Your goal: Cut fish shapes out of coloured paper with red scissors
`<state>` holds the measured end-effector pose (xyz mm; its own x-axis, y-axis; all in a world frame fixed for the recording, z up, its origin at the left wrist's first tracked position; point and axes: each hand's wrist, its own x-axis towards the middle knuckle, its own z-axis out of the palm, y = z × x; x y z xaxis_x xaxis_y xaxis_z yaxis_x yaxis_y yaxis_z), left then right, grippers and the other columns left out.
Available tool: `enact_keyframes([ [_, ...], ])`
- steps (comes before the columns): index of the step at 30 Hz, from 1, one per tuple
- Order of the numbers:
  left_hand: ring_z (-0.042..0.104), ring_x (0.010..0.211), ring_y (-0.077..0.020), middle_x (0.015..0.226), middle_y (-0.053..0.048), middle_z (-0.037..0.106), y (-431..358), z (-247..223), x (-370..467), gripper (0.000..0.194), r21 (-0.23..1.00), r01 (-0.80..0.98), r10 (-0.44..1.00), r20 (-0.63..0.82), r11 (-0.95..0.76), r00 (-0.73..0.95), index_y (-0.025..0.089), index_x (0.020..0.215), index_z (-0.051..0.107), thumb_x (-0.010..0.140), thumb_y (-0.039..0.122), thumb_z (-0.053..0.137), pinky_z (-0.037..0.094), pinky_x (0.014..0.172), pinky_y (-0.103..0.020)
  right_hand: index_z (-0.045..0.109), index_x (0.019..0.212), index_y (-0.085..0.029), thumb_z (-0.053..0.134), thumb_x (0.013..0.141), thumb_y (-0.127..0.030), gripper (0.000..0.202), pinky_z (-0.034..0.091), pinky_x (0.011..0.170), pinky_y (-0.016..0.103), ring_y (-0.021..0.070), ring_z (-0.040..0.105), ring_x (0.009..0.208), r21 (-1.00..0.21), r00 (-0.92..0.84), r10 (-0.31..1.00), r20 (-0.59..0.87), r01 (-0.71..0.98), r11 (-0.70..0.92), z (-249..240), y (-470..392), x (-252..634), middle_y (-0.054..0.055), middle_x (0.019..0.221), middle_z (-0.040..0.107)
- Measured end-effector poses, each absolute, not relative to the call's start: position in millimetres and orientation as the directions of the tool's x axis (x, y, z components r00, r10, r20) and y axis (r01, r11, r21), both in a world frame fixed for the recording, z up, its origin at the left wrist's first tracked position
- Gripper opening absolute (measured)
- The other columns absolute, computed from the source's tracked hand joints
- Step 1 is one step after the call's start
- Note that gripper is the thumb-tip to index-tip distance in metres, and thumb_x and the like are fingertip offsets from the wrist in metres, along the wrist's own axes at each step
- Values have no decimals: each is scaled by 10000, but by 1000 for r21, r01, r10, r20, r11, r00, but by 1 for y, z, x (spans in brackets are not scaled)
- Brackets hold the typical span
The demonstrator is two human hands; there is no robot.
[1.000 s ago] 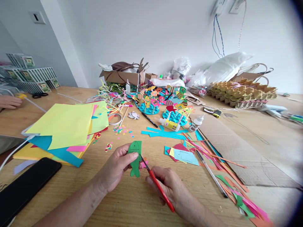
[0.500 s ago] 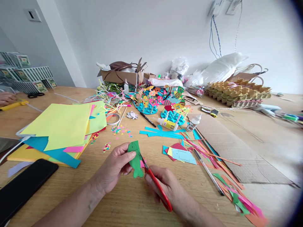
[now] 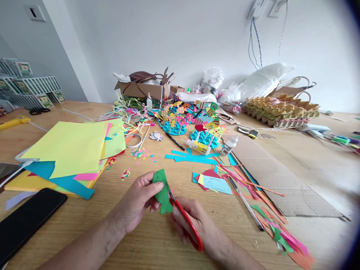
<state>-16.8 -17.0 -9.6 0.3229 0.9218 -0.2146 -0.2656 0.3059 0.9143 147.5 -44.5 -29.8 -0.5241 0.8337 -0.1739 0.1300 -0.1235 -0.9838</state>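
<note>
My left hand (image 3: 142, 198) pinches a green paper fish (image 3: 161, 197) between thumb and fingers, its tail pointing down toward me. A drawn outline and a small eye mark show near its top, where some uncut paper edges the head. Red-handled scissors (image 3: 188, 223) are gripped in my right hand (image 3: 197, 221), their blades at the right edge of the fish. Beyond the hands lie paper pieces, with a light blue one (image 3: 216, 183) bearing a drawn fish on top. Tiny paper bits (image 3: 126, 174) are scattered on the table to the left.
Coloured sheets (image 3: 67, 150) and a black phone (image 3: 30, 225) lie left. Glue bottles (image 3: 230, 145), paper fish on blue egg-carton bases (image 3: 204, 138) and a pen (image 3: 244, 202) sit ahead and right. Cardboard (image 3: 281, 180), paper strips (image 3: 284, 236) and stacked egg trays (image 3: 281, 110) occupy the right.
The scissor blades have closed further along the fish's right edge. The fish has shifted slightly right and down. A hand at the far left edge has mostly left view.
</note>
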Motion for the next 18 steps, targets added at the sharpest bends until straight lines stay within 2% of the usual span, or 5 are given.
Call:
enact_keyframes([
  [4, 440, 435, -53, 552, 41, 571, -17, -10, -15, 142, 908, -283, 925, -216, 308, 311, 162, 678, 562, 733, 278, 623, 327, 397, -149, 491, 702, -154, 414, 859, -546, 430, 296, 378, 152, 57, 373, 378, -985, -526, 833, -170, 123, -124, -30, -43, 147, -62, 474, 406],
  [8, 450, 448, -55, 554, 39, 573, -18, -10, -15, 138, 909, -282, 929, -222, 306, 296, 161, 671, 572, 722, 272, 635, 328, 399, -146, 492, 672, -151, 448, 861, -511, 409, 306, 393, 152, 59, 380, 406, -983, -500, 850, -165, 158, -97, -29, -43, 146, -56, 490, 411],
  [18, 443, 447, -59, 545, 38, 562, -19, -10, -13, 144, 901, -309, 933, -216, 304, 289, 162, 661, 568, 714, 273, 643, 338, 398, -150, 570, 747, -144, 484, 872, -436, 329, 299, 410, 153, 59, 381, 440, -980, -490, 865, -111, 200, -12, -29, -45, 147, -58, 539, 406],
])
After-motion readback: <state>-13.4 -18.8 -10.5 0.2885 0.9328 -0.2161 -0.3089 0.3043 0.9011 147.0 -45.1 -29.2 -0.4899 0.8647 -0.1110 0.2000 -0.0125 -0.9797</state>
